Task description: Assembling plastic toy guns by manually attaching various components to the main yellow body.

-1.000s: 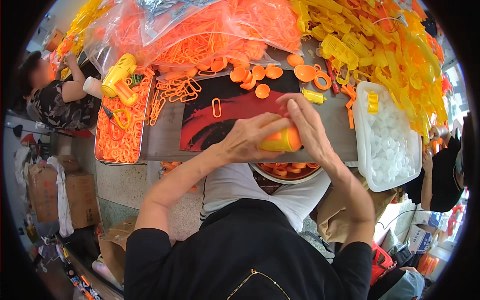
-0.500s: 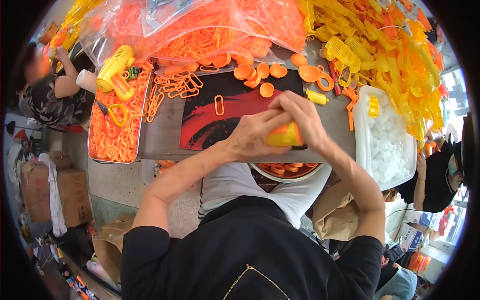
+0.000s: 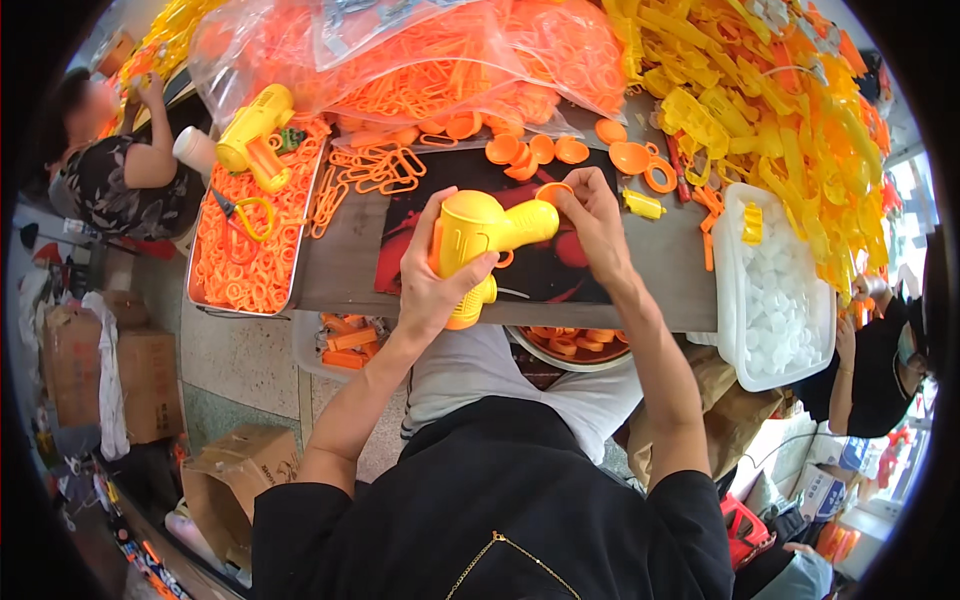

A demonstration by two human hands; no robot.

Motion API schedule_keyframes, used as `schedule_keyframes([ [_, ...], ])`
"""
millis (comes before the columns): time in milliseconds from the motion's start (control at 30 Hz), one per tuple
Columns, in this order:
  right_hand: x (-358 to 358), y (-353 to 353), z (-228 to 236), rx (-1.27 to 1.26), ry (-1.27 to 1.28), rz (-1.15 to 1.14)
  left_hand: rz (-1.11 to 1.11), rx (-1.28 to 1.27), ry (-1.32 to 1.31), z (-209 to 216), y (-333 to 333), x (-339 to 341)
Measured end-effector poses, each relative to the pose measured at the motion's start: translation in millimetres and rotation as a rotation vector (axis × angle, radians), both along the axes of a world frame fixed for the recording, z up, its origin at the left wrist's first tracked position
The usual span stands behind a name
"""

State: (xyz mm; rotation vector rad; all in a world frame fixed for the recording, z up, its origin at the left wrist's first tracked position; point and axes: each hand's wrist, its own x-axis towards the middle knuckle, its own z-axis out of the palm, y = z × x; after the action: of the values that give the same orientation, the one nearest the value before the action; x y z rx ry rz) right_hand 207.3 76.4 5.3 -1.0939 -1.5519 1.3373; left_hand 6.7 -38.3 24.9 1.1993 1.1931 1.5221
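A yellow plastic toy shaped like a hair dryer (image 3: 478,220) is held over the mat by my left hand (image 3: 428,290), whose fingers wrap its body. At the end of its stubby arm, my right hand (image 3: 594,218) pinches a round orange cap (image 3: 553,192) between thumb and fingertips. Whether the cap touches the toy is hard to make out. Beneath both hands lies a black and red mat (image 3: 400,245). An orange oval ring on it is mostly hidden behind the toy. Just beyond, several orange cups (image 3: 520,155) sit along the mat's far edge.
At left, a tray (image 3: 293,290) of orange rings carries scissors (image 3: 238,220) and another yellow toy (image 3: 255,135). A white bin (image 3: 731,300) of translucent parts stands right. Bagged orange parts (image 3: 430,75) and heaped yellow parts (image 3: 740,90) fill the back. Co-workers sit on both sides.
My hands have come apart from around the yellow toy. The left has moved left with it, and the right now pinches an orange cap. One loose cup has left the mat.
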Motion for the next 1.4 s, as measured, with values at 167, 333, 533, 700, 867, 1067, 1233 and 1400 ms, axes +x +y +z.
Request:
schedule_keyframes([
  [167, 10, -34, 22, -0.204, 0.543, 0.056, -0.041, -0.020, -0.084, 8, 14, 17],
  [333, 22, -41, 12, -0.156, 0.629, 0.009, -0.045, 0.004, -0.029, 2, 20, 32],
  [533, 28, -51, 19, 0.021, 0.767, 0.116, -0.167, -0.129, -0.366, 3, 15, 26],
  [700, 49, -37, 32, -0.060, 0.576, 0.329, -0.381, -0.028, -0.014, 15, 6, 33],
  [867, 34, -35, 52, -0.336, 0.716, 0.221, -0.344, -0.040, -0.051, 24, 2, 41],
  [1067, 33, -36, 46, -0.150, 0.374, 0.156, -0.231, 0.187, 0.299, 22, 1, 45],
  [1233, 26, -46, 63, -0.362, 0.751, 0.191, -0.335, -0.024, -0.012, 27, 2, 36],
  [1400, 32, -40, 62, -0.269, 0.737, 0.220, -0.336, -0.089, -0.119, 36, 4, 46],
])
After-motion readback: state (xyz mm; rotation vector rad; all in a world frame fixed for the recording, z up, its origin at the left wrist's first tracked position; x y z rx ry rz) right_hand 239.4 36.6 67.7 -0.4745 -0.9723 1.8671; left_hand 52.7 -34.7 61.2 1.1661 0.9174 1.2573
